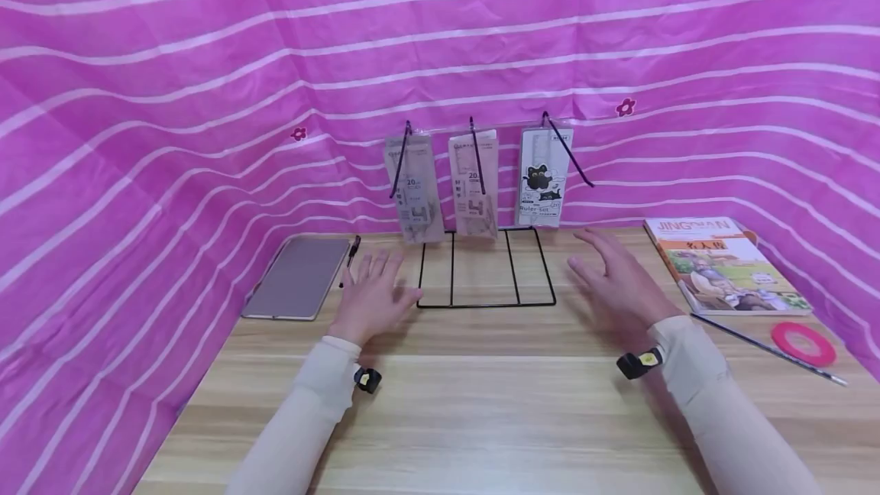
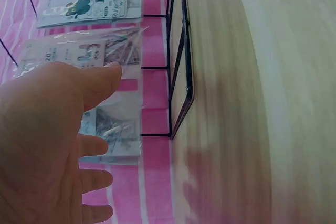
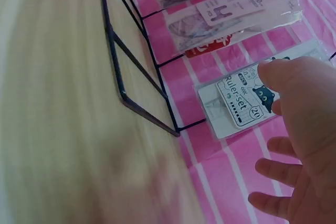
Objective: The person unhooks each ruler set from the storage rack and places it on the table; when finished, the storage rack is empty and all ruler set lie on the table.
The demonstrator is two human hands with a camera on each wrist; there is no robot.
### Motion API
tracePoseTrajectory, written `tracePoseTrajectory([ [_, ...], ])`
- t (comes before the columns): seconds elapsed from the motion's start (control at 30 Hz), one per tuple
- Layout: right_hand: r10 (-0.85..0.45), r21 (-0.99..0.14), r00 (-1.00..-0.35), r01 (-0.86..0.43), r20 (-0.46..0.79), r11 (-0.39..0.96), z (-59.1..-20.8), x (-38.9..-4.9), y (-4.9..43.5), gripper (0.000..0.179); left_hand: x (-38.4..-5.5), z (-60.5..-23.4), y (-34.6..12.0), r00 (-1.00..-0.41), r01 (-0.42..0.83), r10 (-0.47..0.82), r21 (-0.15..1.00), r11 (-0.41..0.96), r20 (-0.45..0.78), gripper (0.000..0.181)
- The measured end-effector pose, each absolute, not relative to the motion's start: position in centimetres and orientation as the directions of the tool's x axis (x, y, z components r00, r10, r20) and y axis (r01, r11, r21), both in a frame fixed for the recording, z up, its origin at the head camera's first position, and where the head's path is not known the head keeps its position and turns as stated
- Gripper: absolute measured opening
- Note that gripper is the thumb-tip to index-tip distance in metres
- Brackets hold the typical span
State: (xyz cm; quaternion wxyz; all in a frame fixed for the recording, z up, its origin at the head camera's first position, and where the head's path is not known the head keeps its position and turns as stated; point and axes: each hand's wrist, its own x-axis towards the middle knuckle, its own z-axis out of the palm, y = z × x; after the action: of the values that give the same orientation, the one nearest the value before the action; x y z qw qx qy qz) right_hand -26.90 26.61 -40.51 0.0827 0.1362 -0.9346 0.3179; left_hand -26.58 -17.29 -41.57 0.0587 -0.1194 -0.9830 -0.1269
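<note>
A black wire rack point(image 1: 485, 305) stands on the wooden table, its base flat and three hooks at the top. Two clear packets with printed cards, a greyish one point(image 1: 419, 197) and a pinkish one point(image 1: 483, 205), hang from the left and middle hooks. On the right hook is a ruler set packet point(image 1: 535, 208) with black cats. My left hand point(image 1: 373, 298) is spread, palm down, left of the rack's base, its fingers near a black pen point(image 1: 354, 249). To the base's right, my right hand point(image 1: 619, 281) has its fingers extended. Neither hand holds anything.
At the left lies a grey tablet-like slab point(image 1: 299, 277). An illustrated book point(image 1: 732, 270) is on the right, with a thin dark pencil-like stick point(image 1: 763, 346) and a pink ring point(image 1: 803, 344) in front. Striped pink cloth point(image 1: 440, 29) encloses the back and sides.
</note>
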Motion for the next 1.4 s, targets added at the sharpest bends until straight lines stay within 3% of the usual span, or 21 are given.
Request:
tracePoseTrajectory([
  [0.37, -0.194, -0.645, -0.908, -0.402, 0.371, 0.65, -38.7, -30.5, 25.7, 0.052, -27.7, -42.8, -16.0, -0.941, 0.302, 0.337, 0.396, 0.867, -0.02, 0.088],
  [0.57, -0.132, -0.722, -0.907, -0.4, 0.4, 0.564, -38.4, -32.5, 24.9, 0.046, -27.6, -43.9, -16.7, -0.938, 0.28, 0.339, 0.406, 0.87, -0.078, 0.087],
  [0.8, -0.112, -0.74, -0.92, -0.371, 0.377, 0.561, -38.4, -33.7, 23.8, 0.044, -27.1, -44.3, -17.3, -0.94, 0.25, 0.323, 0.423, 0.871, -0.111, 0.083],
  [0.93, -0.089, -0.758, -0.922, -0.363, 0.378, 0.542, -38.5, -33.7, 23.6, 0.041, -27.1, -44.9, -17.1, -0.937, 0.247, 0.328, 0.439, 0.864, -0.119, 0.08],
  [1.13, -0.02, -0.728, -0.848, -0.467, 0.53, 0.502, -38.9, -32.5, 24.0, 0.024, -27.6, -45.6, -16.5, -0.935, 0.252, 0.334, 0.432, 0.866, -0.124, 0.078],
  [1.4, -0.056, -0.72, -0.826, -0.521, 0.562, 0.458, -37.5, -29.4, 24.4, 0.043, -28.9, -44.9, -17.2, -0.94, 0.262, 0.327, 0.417, 0.87, -0.092, 0.078],
])
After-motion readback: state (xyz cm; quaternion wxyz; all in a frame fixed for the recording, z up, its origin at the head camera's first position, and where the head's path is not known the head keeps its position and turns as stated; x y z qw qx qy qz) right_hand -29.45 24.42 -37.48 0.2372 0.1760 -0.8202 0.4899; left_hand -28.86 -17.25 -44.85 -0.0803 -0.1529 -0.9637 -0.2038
